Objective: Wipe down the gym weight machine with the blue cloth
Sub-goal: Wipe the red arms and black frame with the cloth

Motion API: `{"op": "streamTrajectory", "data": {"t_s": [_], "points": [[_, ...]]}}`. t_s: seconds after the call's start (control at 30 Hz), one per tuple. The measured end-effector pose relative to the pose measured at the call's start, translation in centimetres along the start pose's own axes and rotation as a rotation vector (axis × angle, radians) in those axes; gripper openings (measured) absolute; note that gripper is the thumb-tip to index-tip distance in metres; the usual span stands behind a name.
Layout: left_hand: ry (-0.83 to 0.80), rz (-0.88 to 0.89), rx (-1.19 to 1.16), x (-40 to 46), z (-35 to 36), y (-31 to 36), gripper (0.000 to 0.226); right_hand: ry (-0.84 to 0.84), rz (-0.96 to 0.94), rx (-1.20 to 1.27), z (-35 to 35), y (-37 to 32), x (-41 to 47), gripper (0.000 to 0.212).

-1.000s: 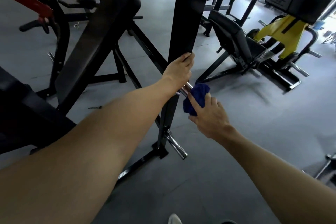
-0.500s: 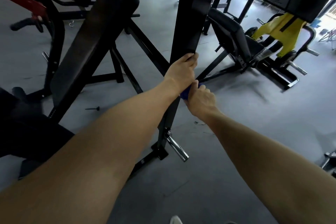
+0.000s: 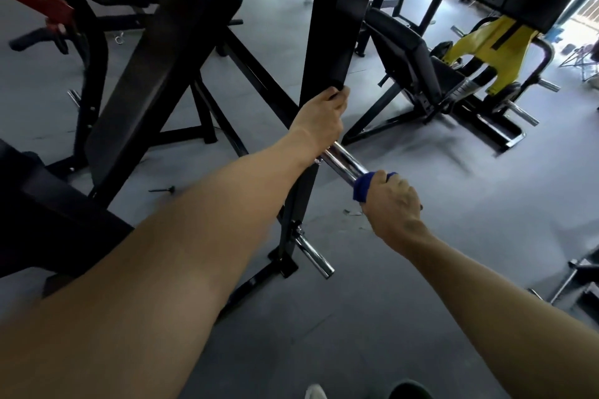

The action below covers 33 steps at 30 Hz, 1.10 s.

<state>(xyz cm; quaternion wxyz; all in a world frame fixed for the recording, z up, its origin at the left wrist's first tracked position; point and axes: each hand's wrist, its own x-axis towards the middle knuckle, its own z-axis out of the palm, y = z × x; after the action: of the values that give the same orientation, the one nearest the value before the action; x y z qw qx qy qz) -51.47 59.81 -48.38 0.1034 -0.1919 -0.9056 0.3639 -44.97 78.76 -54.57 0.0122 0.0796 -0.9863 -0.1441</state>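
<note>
A black weight machine upright (image 3: pixel 327 26) stands in the middle of the head view, with a chrome peg (image 3: pixel 343 163) sticking out toward me at mid height. My left hand (image 3: pixel 321 121) grips the upright just above that peg. My right hand (image 3: pixel 390 202) is wrapped round the outer end of the peg with the blue cloth (image 3: pixel 363 188) bunched between palm and metal. A second, lower chrome peg (image 3: pixel 314 256) juts from the same post near the floor.
A black padded incline bench (image 3: pixel 162 52) leans to the left of the post. A black and yellow machine (image 3: pixel 486 52) stands at the right on the grey floor (image 3: pixel 453 191). A small dark pin (image 3: pixel 163 189) lies on the floor. More metal bars (image 3: pixel 573 282) lie at the right edge.
My right hand has slid with the cloth from the base of the peg, next to my left hand, out to its outer end, baring the chrome. My left hand stays on the upright.
</note>
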Motion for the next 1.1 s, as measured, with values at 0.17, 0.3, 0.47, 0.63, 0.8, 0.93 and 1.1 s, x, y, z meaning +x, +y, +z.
{"op": "streamTrajectory", "data": {"t_s": [0.17,0.3,0.47,0.63,0.8,0.93,1.1], "points": [[-0.01,-0.002,-0.029,0.0,-0.2,-0.1,0.039,0.012,-0.069,0.128,-1.5,-3.9,4.9,0.068],[0.001,0.01,-0.004,0.0,0.3,-0.2,0.042,0.093,-0.147,0.233,-1.5,-5.6,7.1,0.058],[-0.028,0.061,0.098,-1.4,0.7,-0.5,0.046,0.212,-0.182,0.131,-0.8,-5.0,5.9,0.057],[0.159,-0.092,-0.002,-6.4,1.5,3.6,0.059,0.301,-0.267,-0.124,1.3,-2.6,-0.2,0.077],[-0.142,-0.672,-1.21,-11.0,0.7,11.3,0.018,0.355,-0.429,0.094,3.8,-3.4,-4.1,0.063],[-0.317,-1.259,-2.296,-13.4,-1.0,14.6,0.052,0.21,-0.506,0.492,5.4,-4.9,-5.6,0.07],[-0.34,-1.036,-2.427,-15.4,1.2,16.4,0.046,-0.198,-0.446,0.985,7.5,-4.9,-5.5,0.092]]}}
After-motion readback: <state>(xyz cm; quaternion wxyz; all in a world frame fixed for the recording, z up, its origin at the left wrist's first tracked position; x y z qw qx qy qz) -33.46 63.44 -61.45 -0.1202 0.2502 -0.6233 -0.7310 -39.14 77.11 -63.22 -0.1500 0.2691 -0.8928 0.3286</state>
